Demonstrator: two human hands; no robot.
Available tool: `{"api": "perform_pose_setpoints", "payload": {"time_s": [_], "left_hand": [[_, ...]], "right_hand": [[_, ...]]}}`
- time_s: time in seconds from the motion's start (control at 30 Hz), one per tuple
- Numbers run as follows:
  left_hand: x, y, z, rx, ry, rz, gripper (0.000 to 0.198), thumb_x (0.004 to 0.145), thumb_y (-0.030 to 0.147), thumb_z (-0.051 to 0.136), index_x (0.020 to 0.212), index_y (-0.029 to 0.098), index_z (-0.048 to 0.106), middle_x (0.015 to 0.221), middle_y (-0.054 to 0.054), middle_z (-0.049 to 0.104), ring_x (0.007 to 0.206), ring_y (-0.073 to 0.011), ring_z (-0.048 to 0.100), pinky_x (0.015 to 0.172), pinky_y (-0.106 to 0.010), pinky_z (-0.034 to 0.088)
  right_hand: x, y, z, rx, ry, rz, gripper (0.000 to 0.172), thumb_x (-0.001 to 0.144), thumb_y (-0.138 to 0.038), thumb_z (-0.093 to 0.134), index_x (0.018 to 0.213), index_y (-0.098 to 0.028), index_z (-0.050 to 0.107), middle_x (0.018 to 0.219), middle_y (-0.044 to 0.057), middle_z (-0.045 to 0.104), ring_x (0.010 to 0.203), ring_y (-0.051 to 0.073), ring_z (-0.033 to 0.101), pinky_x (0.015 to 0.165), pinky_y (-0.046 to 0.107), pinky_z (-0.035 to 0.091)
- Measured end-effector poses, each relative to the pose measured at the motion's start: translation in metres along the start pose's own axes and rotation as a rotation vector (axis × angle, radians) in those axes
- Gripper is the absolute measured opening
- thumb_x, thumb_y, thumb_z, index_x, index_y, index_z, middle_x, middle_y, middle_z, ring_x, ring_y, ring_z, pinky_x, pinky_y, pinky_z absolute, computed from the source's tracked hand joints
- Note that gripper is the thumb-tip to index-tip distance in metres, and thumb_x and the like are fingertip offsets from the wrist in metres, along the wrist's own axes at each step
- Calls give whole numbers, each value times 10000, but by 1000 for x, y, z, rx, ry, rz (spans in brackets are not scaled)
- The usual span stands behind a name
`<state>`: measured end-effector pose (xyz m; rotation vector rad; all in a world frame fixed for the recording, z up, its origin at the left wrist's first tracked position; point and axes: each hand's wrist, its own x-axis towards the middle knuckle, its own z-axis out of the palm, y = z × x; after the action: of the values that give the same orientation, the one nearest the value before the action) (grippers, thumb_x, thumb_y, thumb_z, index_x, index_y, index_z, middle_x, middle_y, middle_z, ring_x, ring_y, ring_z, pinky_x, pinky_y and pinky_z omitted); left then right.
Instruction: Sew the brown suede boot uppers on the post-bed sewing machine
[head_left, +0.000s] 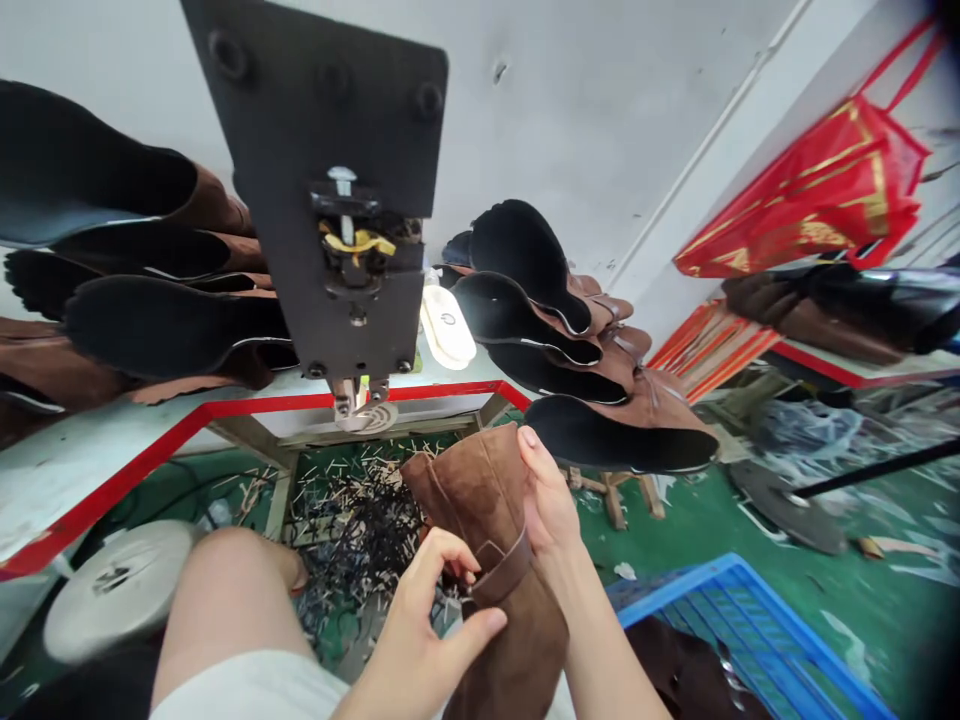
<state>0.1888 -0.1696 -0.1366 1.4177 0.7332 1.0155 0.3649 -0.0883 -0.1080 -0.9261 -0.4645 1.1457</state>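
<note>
I hold a brown suede boot [480,500] upright in front of me, below the machine head. My right hand [551,505] wraps the boot's right side, fingers pressed along the shaft. My left hand [435,610] pinches the strap area at the boot's lower left, thumb on the brown strap. The black machine head [337,200] hangs above, with its small toothed wheel [367,412] just above and to the left of the boot's top edge.
Rows of brown boots with black soles [585,380] lie on the red-edged white table [150,440], left and right of the machine. A blue plastic crate [720,610] stands at lower right. Scrap strips [352,510] litter the green floor. My bare knee [225,590] is at left.
</note>
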Motion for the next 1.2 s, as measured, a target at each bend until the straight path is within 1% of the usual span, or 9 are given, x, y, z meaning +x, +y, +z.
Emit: {"api": "perform_pose_setpoints", "payload": {"time_s": [0.13, 0.33, 0.47, 0.53, 0.63, 0.87, 0.97, 1.07, 1.2], "left_hand": [[2, 9, -6, 107, -55, -75, 198, 991, 303, 575, 851, 225, 460, 893, 5, 472, 867, -187, 458, 810, -297, 348], [11, 32, -52, 126, -209, -246, 335, 1037, 481, 470, 828, 221, 441, 837, 11, 457, 820, -178, 429, 752, -288, 344], [21, 50, -72, 63, -332, -367, 226, 943, 371, 642, 1042, 246, 482, 835, 54, 470, 743, -140, 401, 676, -247, 338], [27, 57, -75, 103, -261, -343, 280, 900, 296, 673, 1094, 256, 476, 861, 63, 522, 727, -131, 420, 670, -240, 346], [36, 66, -79, 316, -193, -306, 165, 873, 275, 689, 870, 212, 536, 831, 54, 549, 767, -139, 469, 697, -247, 345], [45, 88, -90, 447, -376, -268, 197, 869, 278, 721, 737, 187, 606, 858, 36, 550, 773, -141, 505, 655, -239, 351], [45, 92, -91, 419, -337, -324, 76, 885, 229, 672, 828, 196, 633, 799, 50, 553, 730, -131, 479, 640, -235, 338], [45, 95, -93, 349, -314, -438, 185, 808, 251, 742, 810, 199, 565, 685, 84, 444, 630, -111, 397, 564, -228, 292], [48, 96, -99, 307, -470, -576, 236, 746, 304, 793, 784, 191, 589, 663, 48, 575, 595, -116, 485, 537, -218, 326]], "right_hand": [[-2, 1, 8, 21, -56, 7, 474, 660, -327, 931, 777, -245, 479, 715, -82, 532, 663, 119, 527, 656, 240, 457], [-1, -2, 19, -40, -121, -52, 461, 672, -308, 936, 762, -221, 493, 727, -70, 442, 670, 105, 394, 658, 206, 376], [5, -6, 24, -83, -133, -140, 458, 675, -326, 943, 741, -214, 505, 741, -65, 435, 695, 113, 359, 672, 203, 345], [9, -9, 27, -96, -134, -177, 458, 677, -333, 943, 739, -214, 505, 757, -61, 436, 717, 118, 366, 687, 209, 341], [12, -13, 29, -111, -148, -189, 466, 677, -335, 943, 737, -215, 497, 763, -58, 433, 718, 121, 363, 681, 220, 330], [13, -17, 31, -125, -170, -164, 448, 704, -327, 924, 750, -218, 491, 745, -61, 429, 685, 116, 352, 640, 217, 326], [14, -20, 31, -124, -171, -147, 448, 706, -318, 919, 757, -227, 483, 721, -63, 434, 654, 116, 357, 590, 220, 312], [16, -23, 32, -118, -164, -144, 464, 687, -317, 931, 756, -229, 481, 711, -63, 443, 643, 113, 364, 569, 210, 314], [17, -26, 35, -119, -161, -147, 468, 667, -313, 941, 758, -223, 491, 712, -66, 439, 636, 102, 355, 572, 186, 330]]}}
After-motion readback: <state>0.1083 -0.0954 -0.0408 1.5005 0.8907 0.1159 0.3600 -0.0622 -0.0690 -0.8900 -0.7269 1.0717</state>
